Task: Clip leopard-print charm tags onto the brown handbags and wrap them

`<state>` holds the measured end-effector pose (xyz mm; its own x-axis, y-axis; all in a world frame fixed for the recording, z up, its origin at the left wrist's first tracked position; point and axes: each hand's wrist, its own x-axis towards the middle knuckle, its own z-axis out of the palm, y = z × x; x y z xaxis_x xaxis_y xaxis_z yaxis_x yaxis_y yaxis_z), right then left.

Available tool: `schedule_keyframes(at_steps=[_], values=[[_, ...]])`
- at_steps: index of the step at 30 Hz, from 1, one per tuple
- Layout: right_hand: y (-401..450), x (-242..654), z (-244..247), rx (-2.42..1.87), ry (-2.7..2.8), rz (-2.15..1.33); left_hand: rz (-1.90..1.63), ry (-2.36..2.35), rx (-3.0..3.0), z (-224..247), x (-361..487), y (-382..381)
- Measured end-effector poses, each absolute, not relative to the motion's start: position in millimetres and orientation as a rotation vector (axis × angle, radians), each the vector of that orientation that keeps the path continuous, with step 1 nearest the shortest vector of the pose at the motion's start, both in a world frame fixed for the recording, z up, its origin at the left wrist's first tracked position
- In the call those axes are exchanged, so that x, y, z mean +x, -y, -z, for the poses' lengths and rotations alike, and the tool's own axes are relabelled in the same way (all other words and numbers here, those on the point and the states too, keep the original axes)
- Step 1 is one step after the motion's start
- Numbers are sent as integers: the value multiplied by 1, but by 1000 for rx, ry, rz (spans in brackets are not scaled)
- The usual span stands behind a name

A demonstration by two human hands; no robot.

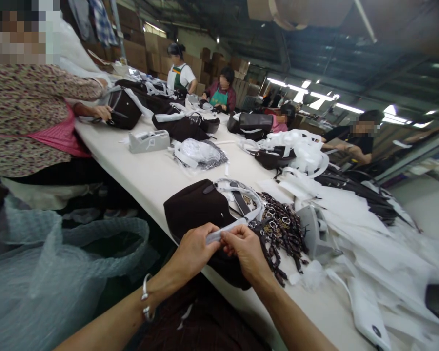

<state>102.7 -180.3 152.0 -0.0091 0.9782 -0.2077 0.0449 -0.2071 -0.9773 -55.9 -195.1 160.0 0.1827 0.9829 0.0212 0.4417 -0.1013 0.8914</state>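
Observation:
A dark brown handbag [192, 207] lies at the near edge of the table, its handles [258, 207] wrapped in pale protective material. Over the bag, my left hand [197, 248] pinches one end of a whitish wrapped strap [225, 230]. Close beside it, my right hand [245, 246] grips the same strap between thumb and fingers. Both hands are closed, and the strap runs between them. Just right of the bag sits a pile of dark braided chains with metal rings [283, 224].
A grey tape dispenser [314, 231] stands right of the chains, by white paper sheets [373, 243]. Another dispenser [149, 141] and a plastic-wrapped bundle [199, 153] lie farther back. Bubble wrap [40, 273] fills the lower left. A co-worker [32, 112] holds scissors; others work around the table [131, 170].

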Motion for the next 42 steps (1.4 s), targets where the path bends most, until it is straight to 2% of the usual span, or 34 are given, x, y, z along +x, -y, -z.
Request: schedule_keyframes(at_steps=[15, 25, 31, 35, 38, 42], values=[[174, 105, -159, -1580, 1277, -1486, -908, -1372, 1702, -145, -61, 196], [169, 117, -158, -1780, 1673, -1151, -953, -1392, 1572, -147, -59, 195], [177, 121, -154, -1638, 1719, -1144, -961, -1287, 1379, -147, -63, 185], [175, 127, -149, -1590, 1935, -796, -959, -1131, 1101, -147, -64, 181], [173, 130, -151, -1546, 2192, -325, -900, -1072, 942, -152, -66, 180], [173, 130, -160, -1238, 2438, 305, -798, -1049, 884, -156, -69, 180]])
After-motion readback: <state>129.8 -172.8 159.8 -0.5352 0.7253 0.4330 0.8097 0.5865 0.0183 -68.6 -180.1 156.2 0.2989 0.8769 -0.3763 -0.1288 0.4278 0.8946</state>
